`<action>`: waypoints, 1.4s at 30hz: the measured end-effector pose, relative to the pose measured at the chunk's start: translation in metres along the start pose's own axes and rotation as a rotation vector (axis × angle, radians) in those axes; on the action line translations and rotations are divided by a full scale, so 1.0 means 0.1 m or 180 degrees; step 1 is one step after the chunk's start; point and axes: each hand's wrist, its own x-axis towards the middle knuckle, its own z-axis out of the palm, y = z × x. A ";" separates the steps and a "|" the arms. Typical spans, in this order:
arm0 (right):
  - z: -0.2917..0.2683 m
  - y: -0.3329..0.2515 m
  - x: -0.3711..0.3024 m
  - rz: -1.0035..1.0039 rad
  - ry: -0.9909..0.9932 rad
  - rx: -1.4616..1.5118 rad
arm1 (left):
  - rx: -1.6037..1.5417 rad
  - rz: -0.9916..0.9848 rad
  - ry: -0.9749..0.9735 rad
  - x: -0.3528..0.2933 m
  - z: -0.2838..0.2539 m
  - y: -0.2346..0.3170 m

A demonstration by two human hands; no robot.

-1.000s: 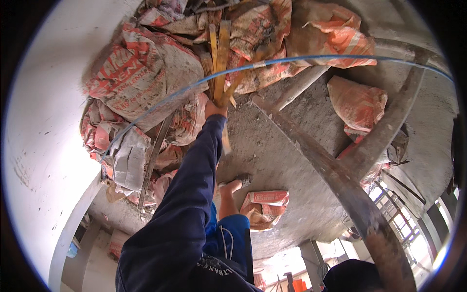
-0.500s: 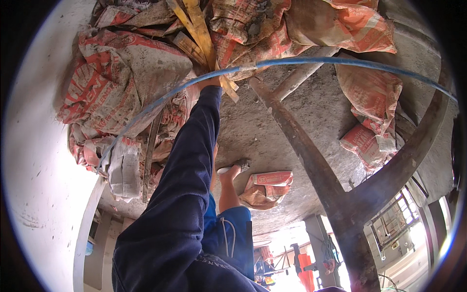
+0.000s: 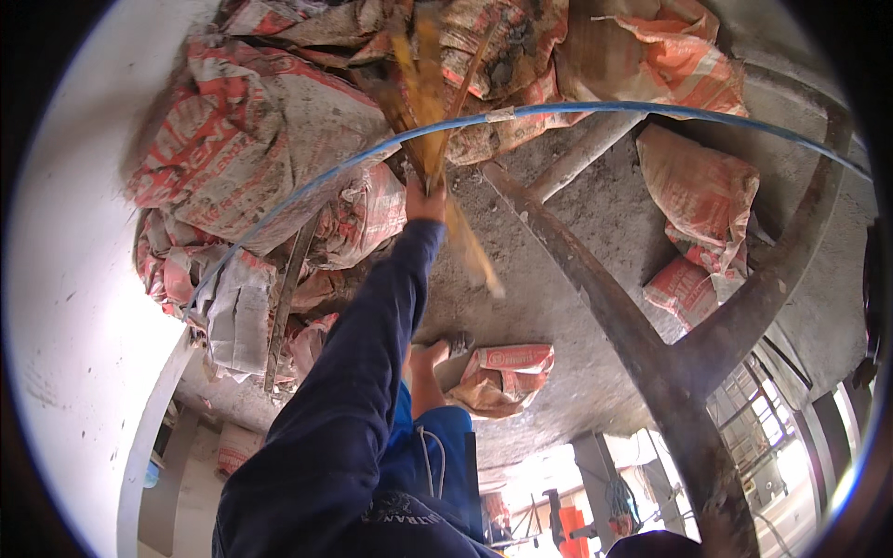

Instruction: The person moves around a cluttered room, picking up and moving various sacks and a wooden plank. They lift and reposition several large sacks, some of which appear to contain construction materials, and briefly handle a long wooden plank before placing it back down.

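Observation:
My left hand [image 3: 426, 200] reaches out on a dark blue sleeve and is closed around a bundle of long yellow wooden strips [image 3: 430, 112]. The strips are blurred by motion, and one end trails down to the right over the concrete floor [image 3: 558, 279]. The bundle stands over a pile of dusty orange-and-white cement sacks [image 3: 251, 139]. A thin blue hose [image 3: 595, 110] arcs across just beyond the hand. My bare foot [image 3: 426, 358] rests on the floor below. My right hand is not visible.
Two dark rusty steel beams [image 3: 633, 325] join in a Y on the floor at right. More sacks lie at right [image 3: 698, 186] and by my foot [image 3: 502, 372]. A white wall [image 3: 65, 307] curves along the left. Railings and an open drop show at lower right.
The bundle of strips has swung in my left hand from upright to tilted and is now blurred. The view has shifted slightly toward the sack pile.

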 end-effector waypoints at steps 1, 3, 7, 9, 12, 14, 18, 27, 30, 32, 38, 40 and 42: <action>-0.04 0.01 0.01 -0.0024 -0.0007 0.0034 | -0.0408 -0.0033 -0.0062 -0.24 -0.07 0.06; -0.18 -0.09 0.05 -0.0082 0.0037 0.0038 | -0.0060 -0.0320 -0.0092 -0.64 -0.21 0.18; -0.55 -0.19 0.10 -0.0123 -0.0124 0.0286 | -0.0267 -0.0749 -0.0165 -1.57 -0.48 0.36; -0.74 -0.30 0.02 0.0140 -0.0501 0.0617 | -0.0834 -0.1421 -0.0344 -1.96 -0.63 0.39; -0.84 -0.62 -0.54 0.1644 -0.1611 0.1549 | -0.1148 -0.1043 -0.0321 -2.59 -0.76 0.42; -1.03 -1.10 -1.19 0.2486 -0.2557 0.2333 | -0.1184 -0.1097 -0.0307 -2.98 -0.85 0.48; -1.83 -2.13 -2.56 0.3378 -0.3360 0.2211 | -0.1824 -0.1381 -0.0895 -3.89 -0.99 0.90; -3.68 -2.54 -3.99 0.4527 -0.1919 0.2022 | -0.1397 -0.0969 -0.2382 -6.29 -0.92 1.76; -4.25 -2.66 -4.30 0.4949 -0.1302 0.2936 | -0.1086 -0.0944 -0.2781 -6.84 -0.85 1.75; -4.55 -2.84 -4.50 0.5218 -0.0741 0.3453 | -0.1017 -0.0682 -0.3072 -7.18 -0.82 1.75; -4.85 -3.24 -4.77 0.7604 0.3714 0.4314 | -0.1418 -0.0359 -0.3783 -7.76 -0.39 2.17; -4.74 -3.10 -4.64 0.7027 0.4928 0.4616 | -0.1198 -0.0253 -0.4063 -7.89 -0.19 2.38; -4.58 -2.80 -4.41 0.6591 0.5626 0.4631 | -0.1060 -0.0183 -0.4488 -7.98 0.00 2.58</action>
